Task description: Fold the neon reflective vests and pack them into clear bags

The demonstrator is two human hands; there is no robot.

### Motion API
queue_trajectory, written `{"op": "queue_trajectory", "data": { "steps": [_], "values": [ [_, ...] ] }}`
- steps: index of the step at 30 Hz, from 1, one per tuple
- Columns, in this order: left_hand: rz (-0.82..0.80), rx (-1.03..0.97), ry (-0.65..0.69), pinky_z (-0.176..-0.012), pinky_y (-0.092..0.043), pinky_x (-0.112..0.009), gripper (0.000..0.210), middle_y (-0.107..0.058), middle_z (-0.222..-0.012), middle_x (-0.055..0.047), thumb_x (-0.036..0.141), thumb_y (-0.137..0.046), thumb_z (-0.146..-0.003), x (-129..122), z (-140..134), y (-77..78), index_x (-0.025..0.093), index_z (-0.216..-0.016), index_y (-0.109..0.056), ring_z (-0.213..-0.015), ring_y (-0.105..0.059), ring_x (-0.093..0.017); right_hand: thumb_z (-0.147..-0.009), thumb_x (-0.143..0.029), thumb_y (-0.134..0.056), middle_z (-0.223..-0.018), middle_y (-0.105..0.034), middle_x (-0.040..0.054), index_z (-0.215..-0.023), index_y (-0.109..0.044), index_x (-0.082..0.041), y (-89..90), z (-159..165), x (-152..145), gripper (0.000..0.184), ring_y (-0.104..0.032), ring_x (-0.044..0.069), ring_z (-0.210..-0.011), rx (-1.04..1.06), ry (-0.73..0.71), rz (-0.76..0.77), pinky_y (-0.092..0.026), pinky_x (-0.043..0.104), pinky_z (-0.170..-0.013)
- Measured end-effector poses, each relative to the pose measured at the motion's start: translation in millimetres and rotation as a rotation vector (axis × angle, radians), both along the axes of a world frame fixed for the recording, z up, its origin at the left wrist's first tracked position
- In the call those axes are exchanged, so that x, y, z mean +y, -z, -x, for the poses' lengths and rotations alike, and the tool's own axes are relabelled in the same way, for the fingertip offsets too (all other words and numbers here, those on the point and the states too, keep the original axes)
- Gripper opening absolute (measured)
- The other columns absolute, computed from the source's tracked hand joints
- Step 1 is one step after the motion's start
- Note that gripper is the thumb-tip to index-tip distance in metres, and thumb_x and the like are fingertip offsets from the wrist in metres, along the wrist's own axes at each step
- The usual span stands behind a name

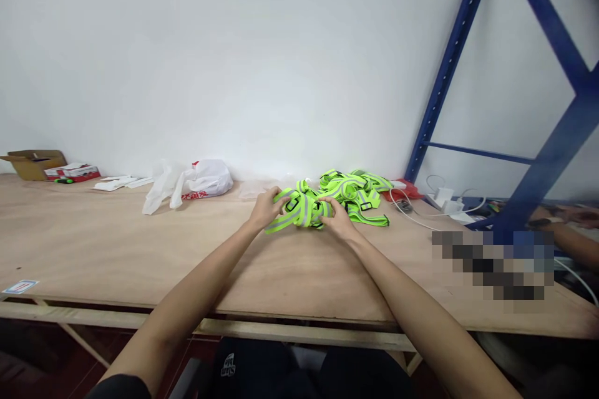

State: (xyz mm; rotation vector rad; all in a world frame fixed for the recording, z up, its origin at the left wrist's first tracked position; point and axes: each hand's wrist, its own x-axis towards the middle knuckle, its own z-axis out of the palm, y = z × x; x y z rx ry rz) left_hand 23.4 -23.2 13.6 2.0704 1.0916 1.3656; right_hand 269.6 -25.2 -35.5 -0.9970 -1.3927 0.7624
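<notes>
A bundle of neon green reflective strap [305,207] with grey stripes and black buckles is held between my two hands, low over the wooden table. My left hand [267,207] is closed on its left side, thumb and fingers near a black buckle. On the right side, my right hand [339,221] pinches the same bundle. A loose strap end hangs down toward the left. Right behind lies a heap of similar green reflective straps [353,186], tangled together, some with black buckles. Where the held bundle ends and the heap begins is hard to see.
A white plastic bag [213,177] and a cardboard box [35,165] stand along the wall to the left. At right are a red bag [405,189], white chargers with cables [444,199] and a blue metal frame [452,56]. Another person's arm [566,240] shows at far right.
</notes>
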Motion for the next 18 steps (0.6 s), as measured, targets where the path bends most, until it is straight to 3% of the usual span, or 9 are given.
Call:
{"op": "queue_trajectory", "data": {
  "steps": [2,5,7,10,12,15,18],
  "values": [
    [0.013,-0.14,-0.045,-0.057,-0.044,-0.025,0.032,-0.059,-0.052,0.004,0.049,-0.069,-0.083,3.4,10.9,-8.7,0.02,-0.075,-0.058,-0.049,-0.059,-0.015,-0.053,-0.019,-0.069,-0.108,-0.07,0.0022,-0.099,-0.067,-0.022,-1.0,-6.7,3.4,0.046,-0.065,0.024,-0.098,0.063,0.067,-0.016,-0.056,0.038,-0.086],
    [0.071,-0.475,-0.028,-0.043,-0.034,-0.021,0.041,-0.066,-0.067,0.001,0.055,-0.075,-0.073,12.1,31.6,-20.1,0.019,-0.079,-0.057,-0.042,-0.055,-0.011,-0.056,-0.022,-0.062,-0.103,-0.07,0.0039,-0.092,-0.065,-0.021,-3.6,-23.2,9.0,0.036,-0.068,0.022,-0.081,0.231,0.179,-0.035,-0.059,0.036,-0.065],
    [0.072,-0.612,-0.032,-0.038,-0.025,-0.019,0.048,-0.069,-0.076,-0.002,0.059,-0.075,-0.07,18.2,47.3,-26.3,0.019,-0.083,-0.054,-0.042,-0.054,-0.009,-0.058,-0.025,-0.059,-0.096,-0.07,0.0035,-0.085,-0.063,-0.02,-5.2,-36.3,12.7,0.028,-0.067,0.02,-0.069,0.362,0.257,-0.045,-0.056,0.032,-0.054],
    [0.05,-0.736,-0.051,-0.038,-0.024,-0.017,0.051,-0.067,-0.078,-0.002,0.061,-0.074,-0.066,24.8,70.4,-32.7,0.02,-0.081,-0.047,-0.044,-0.052,-0.008,-0.059,-0.028,-0.06,-0.082,-0.07,0.0001,-0.083,-0.062,-0.02,-7.0,-55.1,17.5,0.026,-0.066,0.017,-0.057,0.555,0.361,-0.044,-0.048,0.025,-0.043],
    [0.038,-0.793,-0.066,-0.038,-0.025,-0.017,0.052,-0.06,-0.068,0.002,0.062,-0.071,-0.066,27.2,83.6,-35.0,0.021,-0.076,-0.041,-0.04,-0.044,-0.005,-0.061,-0.03,-0.06,-0.077,-0.069,-0.002,-0.086,-0.06,-0.021,-8.2,-65.7,19.6,0.027,-0.065,0.016,-0.052,0.673,0.409,-0.037,-0.042,0.021,-0.039],
    [0.026,-0.816,-0.097,-0.037,-0.024,-0.018,0.052,-0.034,-0.05,0.011,0.062,-0.066,-0.07,29.4,98.0,-36.7,0.023,-0.072,-0.031,-0.035,-0.027,-0.005,-0.067,-0.032,-0.059,-0.072,-0.068,-0.0036,-0.09,-0.058,-0.022,-10.7,-78.1,20.5,0.024,-0.063,0.014,-0.048,0.813,0.441,-0.025,-0.04,0.021,-0.038],
    [0.026,-0.757,-0.135,-0.036,-0.02,-0.019,0.047,-0.02,-0.047,0.013,0.057,-0.066,-0.071,31.0,106.2,-37.8,0.024,-0.07,-0.032,-0.035,-0.018,-0.006,-0.071,-0.031,-0.058,-0.066,-0.067,-0.0039,-0.09,-0.057,-0.022,-14.4,-86.0,19.0,0.021,-0.057,0.013,-0.042,0.906,0.429,0.004,-0.039,0.022,-0.037]
  ]
}}
